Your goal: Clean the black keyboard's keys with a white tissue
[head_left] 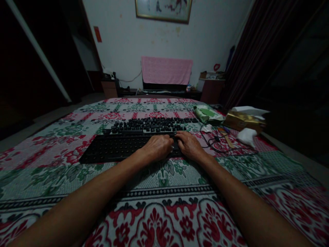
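A black keyboard (113, 148) with its keycaps off lies flat on the patterned bed cover, rows of bare key posts showing. My left hand (157, 147) is closed over its right part, fingers curled down. A small whitish bit shows at those fingertips, too little to name. At the keyboard's right end, my right hand (189, 144) has its fingers bent over the frame and steadies it. Just behind the keyboard, many loose black keycaps (154, 124) are spread in a long band.
To the right lie a black cable (216, 148), a flat wooden stick (228, 140), crumpled white tissue (247, 137), a green wipes pack (208, 114) and a gold tissue box (243, 120). The patterned cover (164, 192) spans the bed. A pink cloth (167, 70) hangs beyond.
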